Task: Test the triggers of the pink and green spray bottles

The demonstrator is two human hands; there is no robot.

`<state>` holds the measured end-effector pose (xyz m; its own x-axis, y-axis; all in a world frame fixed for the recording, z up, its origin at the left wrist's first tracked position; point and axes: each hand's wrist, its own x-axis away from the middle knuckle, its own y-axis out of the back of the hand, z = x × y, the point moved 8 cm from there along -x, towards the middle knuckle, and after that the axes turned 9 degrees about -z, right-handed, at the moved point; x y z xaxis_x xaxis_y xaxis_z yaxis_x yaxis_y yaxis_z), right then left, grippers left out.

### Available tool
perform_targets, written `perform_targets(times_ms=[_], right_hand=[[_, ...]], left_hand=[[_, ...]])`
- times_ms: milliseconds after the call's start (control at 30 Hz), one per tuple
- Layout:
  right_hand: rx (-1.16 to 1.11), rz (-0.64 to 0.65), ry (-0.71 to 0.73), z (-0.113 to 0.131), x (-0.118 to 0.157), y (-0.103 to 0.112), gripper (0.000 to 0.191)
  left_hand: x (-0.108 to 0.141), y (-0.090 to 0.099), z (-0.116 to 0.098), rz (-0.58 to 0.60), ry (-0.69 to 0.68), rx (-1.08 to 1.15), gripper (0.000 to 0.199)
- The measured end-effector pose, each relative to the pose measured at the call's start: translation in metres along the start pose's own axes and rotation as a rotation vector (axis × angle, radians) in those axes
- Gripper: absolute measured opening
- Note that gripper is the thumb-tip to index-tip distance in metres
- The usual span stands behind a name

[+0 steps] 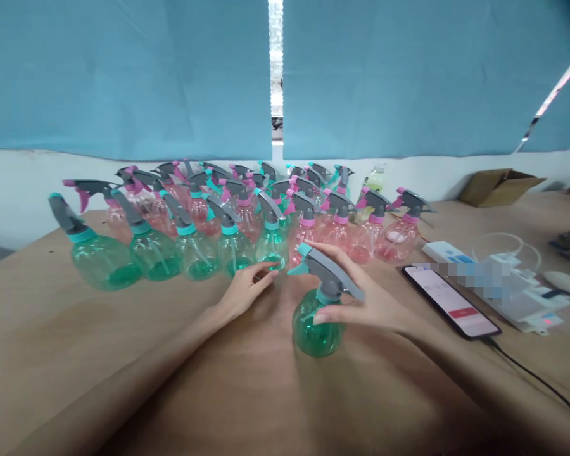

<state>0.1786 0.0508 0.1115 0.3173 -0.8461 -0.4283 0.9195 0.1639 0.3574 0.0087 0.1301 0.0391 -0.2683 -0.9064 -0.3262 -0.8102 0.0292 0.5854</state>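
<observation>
My right hand [368,297] is wrapped round a green spray bottle [317,323] with a grey and teal trigger head; its thumb lies across the front of the round body. The bottle stands upright, close to me, apart from the others. To its left, my left hand [251,288] reaches forward with fingers stretched out and apart, holding nothing. Its fingertips are at the base of another green spray bottle [272,244]; whether they touch it I cannot tell. More green bottles [197,253] form the front row leftward, each with some green tint at the bottom.
Pink spray bottles [339,237] stand behind and to the right of the green ones. A phone [451,301] with a cable lies on the wooden table [66,380], beside a white power strip [484,278]. An open cardboard box [489,189] sits against the back wall.
</observation>
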Motion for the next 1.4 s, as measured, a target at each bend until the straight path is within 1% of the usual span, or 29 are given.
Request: perform_targets(times_ms=[167, 267, 333, 400, 467, 533, 600, 667, 733, 833, 900, 967, 1067, 1167, 1267, 1333, 1400], right_hand=[[-0.035, -0.056, -0.014, -0.004, -0.005, -0.006, 0.051], [-0.154, -0.068, 0.007, -0.008, -0.006, -0.011, 0.043], [-0.216, -0.068, -0.008, -0.011, -0.006, -0.013, 0.039], [-0.264, -0.064, -0.013, -0.012, -0.007, -0.015, 0.039], [-0.327, -0.057, -0.006, -0.01, -0.008, -0.015, 0.043], [-0.369, -0.05, -0.002, -0.01, -0.008, -0.014, 0.045], [-0.356, -0.065, -0.004, -0.013, -0.007, -0.01, 0.043], [-0.309, -0.093, -0.006, -0.015, -0.004, -0.003, 0.042], [-0.246, -0.134, -0.016, -0.017, -0.002, 0.007, 0.042], [-0.143, -0.216, -0.059, -0.018, 0.001, 0.023, 0.038], [-0.045, -0.261, -0.073, -0.015, 0.001, 0.033, 0.034], [0.079, -0.286, -0.074, -0.01, 0.0, 0.039, 0.029], [0.217, -0.279, -0.093, -0.008, -0.003, 0.042, 0.019], [0.238, -0.239, -0.085, -0.009, -0.01, 0.037, 0.017], [0.104, -0.211, -0.035, -0.013, -0.018, 0.028, 0.017], [-0.019, -0.196, -0.013, -0.018, -0.022, 0.022, 0.022], [-0.088, -0.178, -0.012, -0.023, -0.025, 0.017, 0.028]], left_hand=[[-0.005, 0.0, 0.001, 0.034, -0.027, -0.015, 0.039], [-0.008, 0.002, 0.0, 0.056, -0.048, -0.028, 0.037], [-0.008, 0.004, -0.002, 0.064, -0.065, -0.041, 0.034], [-0.005, 0.004, -0.005, 0.07, -0.084, -0.059, 0.034], [0.002, 0.001, -0.011, 0.079, -0.104, -0.08, 0.036], [0.013, -0.008, -0.018, 0.086, -0.129, -0.106, 0.031], [0.024, -0.018, -0.025, 0.071, -0.157, -0.142, 0.024], [0.035, -0.029, -0.032, 0.035, -0.183, -0.185, 0.021], [0.042, -0.04, -0.038, 0.028, -0.209, -0.217, 0.021], [0.048, -0.058, -0.045, 0.081, -0.26, -0.253, 0.026], [0.051, -0.068, -0.047, 0.13, -0.312, -0.322, 0.035], [0.053, -0.074, -0.046, 0.163, -0.35, -0.415, 0.043], [0.054, -0.076, -0.042, 0.175, -0.354, -0.495, 0.051], [0.053, -0.074, -0.04, 0.199, -0.359, -0.525, 0.05], [0.053, -0.073, -0.039, 0.245, -0.37, -0.541, 0.043], [0.052, -0.072, -0.039, 0.258, -0.38, -0.539, 0.041], [0.052, -0.07, -0.038, 0.263, -0.39, -0.532, 0.04]])
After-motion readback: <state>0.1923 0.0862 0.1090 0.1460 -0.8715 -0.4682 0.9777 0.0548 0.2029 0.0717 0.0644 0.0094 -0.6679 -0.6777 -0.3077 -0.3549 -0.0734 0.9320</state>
